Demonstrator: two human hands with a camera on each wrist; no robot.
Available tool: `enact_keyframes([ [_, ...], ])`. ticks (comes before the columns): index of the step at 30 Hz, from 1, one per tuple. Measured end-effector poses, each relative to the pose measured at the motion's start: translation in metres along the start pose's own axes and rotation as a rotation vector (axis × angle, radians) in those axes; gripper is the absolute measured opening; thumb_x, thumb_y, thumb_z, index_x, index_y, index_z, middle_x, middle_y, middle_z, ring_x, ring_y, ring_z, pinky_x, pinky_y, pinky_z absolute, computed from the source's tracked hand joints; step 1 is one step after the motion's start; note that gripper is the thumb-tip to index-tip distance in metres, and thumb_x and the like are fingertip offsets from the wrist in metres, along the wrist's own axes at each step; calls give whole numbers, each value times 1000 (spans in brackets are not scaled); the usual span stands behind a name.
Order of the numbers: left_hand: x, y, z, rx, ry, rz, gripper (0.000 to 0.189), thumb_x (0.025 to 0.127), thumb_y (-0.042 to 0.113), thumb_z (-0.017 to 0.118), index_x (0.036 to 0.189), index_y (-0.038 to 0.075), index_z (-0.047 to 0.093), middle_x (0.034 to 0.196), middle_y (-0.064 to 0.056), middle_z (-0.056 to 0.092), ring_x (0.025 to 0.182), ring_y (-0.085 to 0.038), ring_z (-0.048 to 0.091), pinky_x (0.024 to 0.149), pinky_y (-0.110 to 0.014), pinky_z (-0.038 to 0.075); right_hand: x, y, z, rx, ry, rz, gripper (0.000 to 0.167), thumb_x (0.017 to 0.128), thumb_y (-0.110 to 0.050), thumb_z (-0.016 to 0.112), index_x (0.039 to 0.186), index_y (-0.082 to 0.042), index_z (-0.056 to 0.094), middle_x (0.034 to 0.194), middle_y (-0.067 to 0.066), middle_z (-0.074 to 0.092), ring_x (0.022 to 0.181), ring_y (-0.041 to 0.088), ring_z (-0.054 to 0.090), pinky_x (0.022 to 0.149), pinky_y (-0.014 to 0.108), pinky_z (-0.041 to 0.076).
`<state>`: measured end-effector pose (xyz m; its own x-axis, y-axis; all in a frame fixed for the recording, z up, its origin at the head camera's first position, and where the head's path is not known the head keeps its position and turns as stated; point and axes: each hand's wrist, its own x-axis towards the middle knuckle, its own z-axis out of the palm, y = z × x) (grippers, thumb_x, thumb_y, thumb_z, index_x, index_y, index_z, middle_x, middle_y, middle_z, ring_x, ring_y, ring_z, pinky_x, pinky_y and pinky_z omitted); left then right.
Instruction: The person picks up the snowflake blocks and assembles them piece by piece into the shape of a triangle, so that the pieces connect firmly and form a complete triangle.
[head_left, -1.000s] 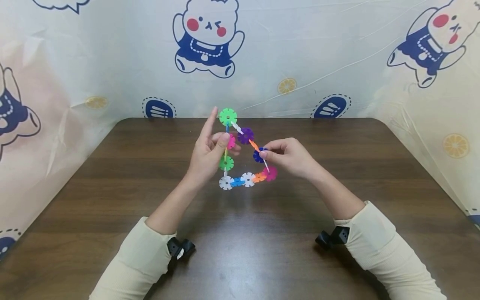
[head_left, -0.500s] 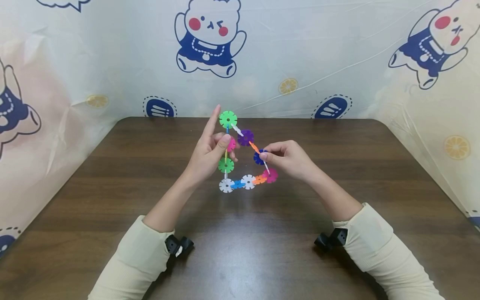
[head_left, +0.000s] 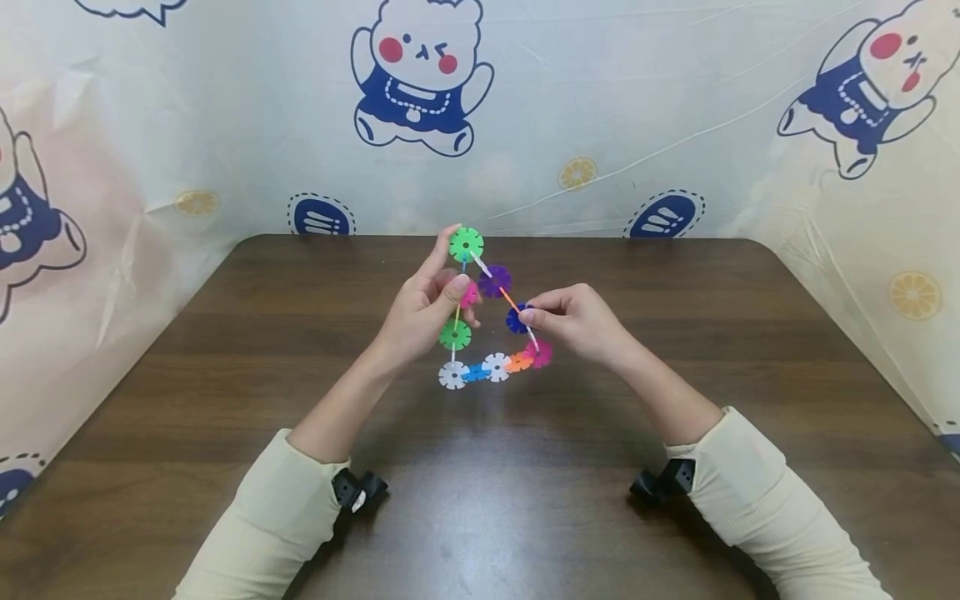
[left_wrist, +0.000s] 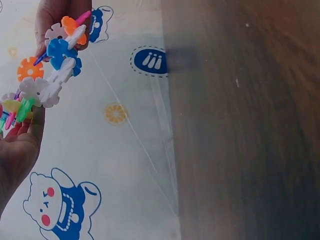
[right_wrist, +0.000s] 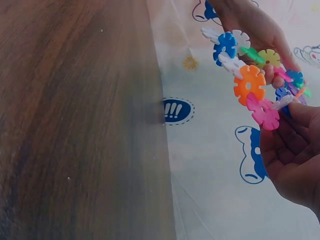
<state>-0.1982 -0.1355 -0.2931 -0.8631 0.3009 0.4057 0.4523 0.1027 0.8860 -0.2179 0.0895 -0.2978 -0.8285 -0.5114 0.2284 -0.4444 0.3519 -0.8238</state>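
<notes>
A closed loop of interlocking plastic snowflake discs point(head_left: 496, 367) is held up above the table, joined slot to slot in several colours. My left hand point(head_left: 416, 317) pinches it on the left at a pink disc point(head_left: 469, 293), index finger reaching up behind the top green disc point(head_left: 467, 244). On the opposite side, my right hand point(head_left: 581, 321) grips a dark blue disc point(head_left: 517, 319) between thumb and index finger. A white disc point(head_left: 452, 376) hangs at the lower left corner. In the right wrist view an orange disc point(right_wrist: 249, 85) and a pink disc point(right_wrist: 263, 111) are near the right fingers.
The brown wooden table point(head_left: 480, 500) spreads beneath both forearms. A pale cloth point(head_left: 255, 100) printed with cartoon bears and orange slices stands behind it and along its sides. Black cameras point(head_left: 360, 492) are strapped at both sleeve cuffs.
The top green disc and my left index finger have shifted slightly right and down, and the loop has turned a little. Both hands keep their hold.
</notes>
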Motion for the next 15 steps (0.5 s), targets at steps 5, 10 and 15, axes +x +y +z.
enact_keyframes([
  [5, 2, 1, 2, -3, 4, -1, 56, 99, 17, 44, 147, 33, 21, 83, -14, 55, 67, -25, 60, 63, -34, 54, 1, 1, -2, 28, -11, 7, 16, 87, -8, 64, 94, 5, 70, 80, 10, 69, 73, 37, 54, 53, 24, 41],
  [10, 5, 4, 2, -21, 18, 9, 56, 98, 14, 46, 146, 32, 25, 82, -15, 56, 65, -26, 60, 64, -35, 54, 2, 0, -4, 47, -36, 20, 17, 88, -10, 64, 96, 3, 70, 83, 10, 68, 77, 33, 55, 61, 28, 45],
  [15, 7, 5, 1, -38, 26, 15, 56, 97, 11, 48, 145, 30, 27, 81, -15, 56, 62, -24, 60, 62, -35, 54, 1, 1, -9, 83, -58, 21, 18, 89, -11, 63, 99, 3, 68, 86, 10, 67, 81, 32, 56, 70, 35, 49],
])
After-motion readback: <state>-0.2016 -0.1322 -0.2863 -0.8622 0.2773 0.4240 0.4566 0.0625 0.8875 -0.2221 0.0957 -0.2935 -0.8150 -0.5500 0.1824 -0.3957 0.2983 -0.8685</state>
